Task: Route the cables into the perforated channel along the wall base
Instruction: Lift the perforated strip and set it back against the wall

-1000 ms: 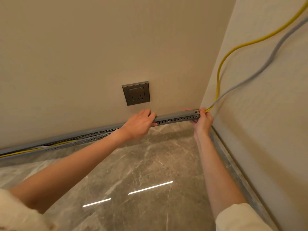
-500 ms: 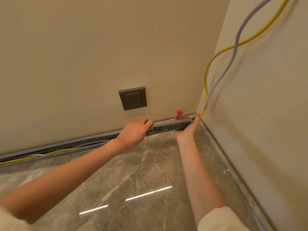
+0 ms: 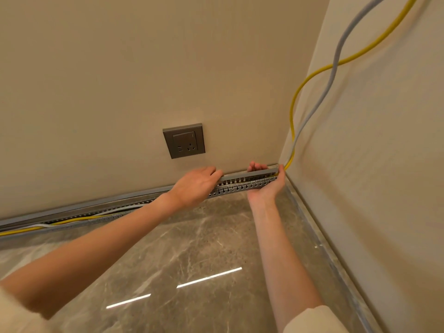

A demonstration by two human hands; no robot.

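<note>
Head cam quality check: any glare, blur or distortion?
Head view: two bright streaks of glare on the glossy grey marble floor; wide-angle bending curves the grey perforated channel; yellow cable and grey cable soften toward the top right; warm, even light, soft shadows.

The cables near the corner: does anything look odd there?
Yes. The yellow cable and the grey cable hang loose and crossed along the right wall, outside the perforated channel.

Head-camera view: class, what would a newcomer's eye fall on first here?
Two bare hands, left hand and right hand, grip the grey perforated plastic channel at the wall base near the corner. A yellow cable and grey cable loop down the right wall into it.
</note>
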